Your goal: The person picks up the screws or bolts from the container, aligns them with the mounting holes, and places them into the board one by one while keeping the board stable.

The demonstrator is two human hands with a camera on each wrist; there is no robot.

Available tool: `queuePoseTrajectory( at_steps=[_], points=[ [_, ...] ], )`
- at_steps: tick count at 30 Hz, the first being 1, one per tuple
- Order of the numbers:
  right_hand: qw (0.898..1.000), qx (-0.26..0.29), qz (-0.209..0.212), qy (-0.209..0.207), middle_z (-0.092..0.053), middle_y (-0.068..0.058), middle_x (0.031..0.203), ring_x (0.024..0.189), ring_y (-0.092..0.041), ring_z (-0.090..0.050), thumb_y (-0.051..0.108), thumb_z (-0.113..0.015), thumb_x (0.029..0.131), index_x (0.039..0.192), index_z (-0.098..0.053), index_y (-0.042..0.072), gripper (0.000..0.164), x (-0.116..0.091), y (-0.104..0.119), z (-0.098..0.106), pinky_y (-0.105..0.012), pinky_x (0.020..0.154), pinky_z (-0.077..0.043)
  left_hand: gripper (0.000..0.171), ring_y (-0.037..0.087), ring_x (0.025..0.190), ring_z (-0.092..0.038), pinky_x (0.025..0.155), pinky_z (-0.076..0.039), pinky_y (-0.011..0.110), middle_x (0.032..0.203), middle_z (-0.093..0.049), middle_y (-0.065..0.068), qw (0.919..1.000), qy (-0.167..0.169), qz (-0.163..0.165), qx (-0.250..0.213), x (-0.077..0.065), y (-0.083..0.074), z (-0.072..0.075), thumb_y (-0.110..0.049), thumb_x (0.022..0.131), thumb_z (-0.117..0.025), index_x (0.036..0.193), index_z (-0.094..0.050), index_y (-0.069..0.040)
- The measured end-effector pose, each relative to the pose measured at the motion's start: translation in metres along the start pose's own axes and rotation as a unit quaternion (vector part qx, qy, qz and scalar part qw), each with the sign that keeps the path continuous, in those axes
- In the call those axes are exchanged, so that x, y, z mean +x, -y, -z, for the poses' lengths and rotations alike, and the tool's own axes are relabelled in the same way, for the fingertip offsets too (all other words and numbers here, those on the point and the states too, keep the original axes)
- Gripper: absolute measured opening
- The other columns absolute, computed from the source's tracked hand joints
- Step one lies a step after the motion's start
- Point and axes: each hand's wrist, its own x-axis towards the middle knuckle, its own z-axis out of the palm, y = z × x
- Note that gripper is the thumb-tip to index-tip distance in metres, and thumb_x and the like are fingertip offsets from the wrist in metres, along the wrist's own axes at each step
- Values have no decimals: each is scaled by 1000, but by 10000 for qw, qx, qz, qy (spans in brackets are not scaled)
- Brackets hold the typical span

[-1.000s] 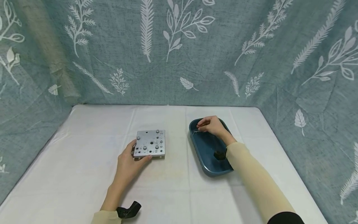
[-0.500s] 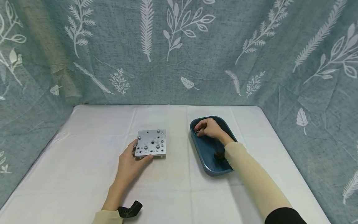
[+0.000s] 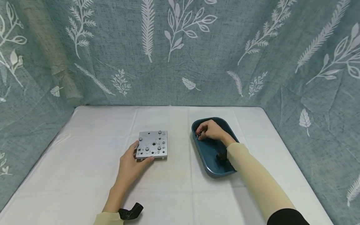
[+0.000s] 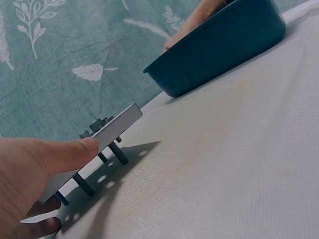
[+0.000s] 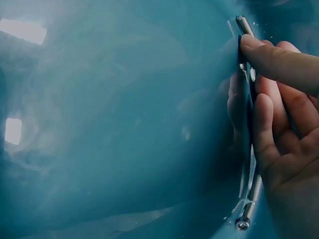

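Observation:
My left hand (image 3: 130, 164) grips the near left corner of a square silver metal plate (image 3: 147, 137), the thumb on its front edge. Several socket-head screws stand in the plate's holes, and other holes are bare. In the left wrist view, threaded screw shanks (image 4: 118, 153) stick out below the plate, which is held tilted above the cloth. My right hand (image 3: 212, 130) reaches into a blue tray (image 3: 203, 157) at its far left end. There its thumb and finger pinch a small screw (image 5: 244, 26), partly hidden by the fingertips. Another screw (image 5: 244, 222) lies along the tray's edge, nearer the palm.
A white cloth (image 3: 168, 193) covers the table under the plate and tray. Green leaf-patterned curtains (image 3: 168, 84) hang behind and at both sides. A black wrist camera (image 3: 131, 211) sits on the left wrist, and another dark one (image 3: 222, 157) hangs over the tray.
My right hand has gone slightly lower and left in the tray, and its fingers have closed in at the screws. The left hand still grips the plate in the same place.

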Motion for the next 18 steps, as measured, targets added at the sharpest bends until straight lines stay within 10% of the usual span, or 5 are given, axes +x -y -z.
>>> queuePoseTrajectory(
  at_steps=[18],
  points=[
    [9961,-574,136,658,-66,-6,72,61,-14,-53,-8,-83,72,86,-74,3,20,4,-2,5,-27,59,-47,94,38,112,-57,92,-47,49,137,-50,27,10000,65,27,69,0,-2,0,-31,79,-85,149,-33,4]
  ],
)
